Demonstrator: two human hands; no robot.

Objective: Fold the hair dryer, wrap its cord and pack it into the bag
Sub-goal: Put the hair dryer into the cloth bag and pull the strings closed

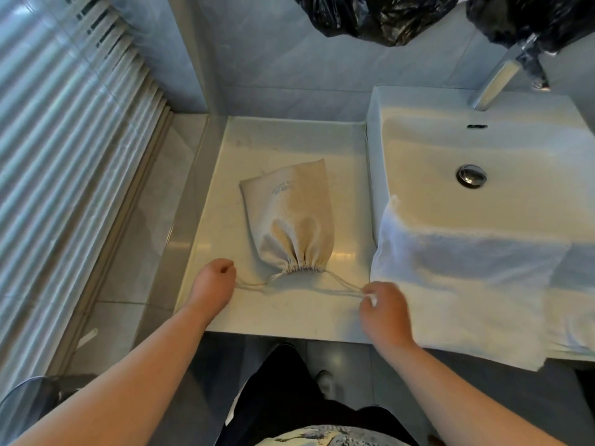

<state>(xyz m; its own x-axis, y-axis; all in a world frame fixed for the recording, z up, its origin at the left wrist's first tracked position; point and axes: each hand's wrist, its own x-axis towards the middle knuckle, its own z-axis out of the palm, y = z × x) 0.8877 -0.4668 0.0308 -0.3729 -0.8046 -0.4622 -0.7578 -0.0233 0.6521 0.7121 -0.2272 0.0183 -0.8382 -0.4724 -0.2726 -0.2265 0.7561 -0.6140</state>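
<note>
A white counter [289, 313] met a tiled wall [289, 75] at the far side. To its right stood a square white sink [450, 146] with a round metal drain [471, 176] and a chrome faucet [495, 82]. A white towel [467, 278] hung over the sink's near edge. Black plastic bags [370, 14] hung above; blinds [64, 123] covered the left.

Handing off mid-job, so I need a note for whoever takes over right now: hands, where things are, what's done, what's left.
Left hand: pinches one end of the cream drawstring.
Right hand: pinches the other end.
Beige cloth drawstring bag: lies on the white counter, mouth gathered shut, facing the person.
Hair dryer: not visible, presumably inside.
Done: bag looks cinched.
Left: perhaps tie off the drawstring, then let go.
</note>
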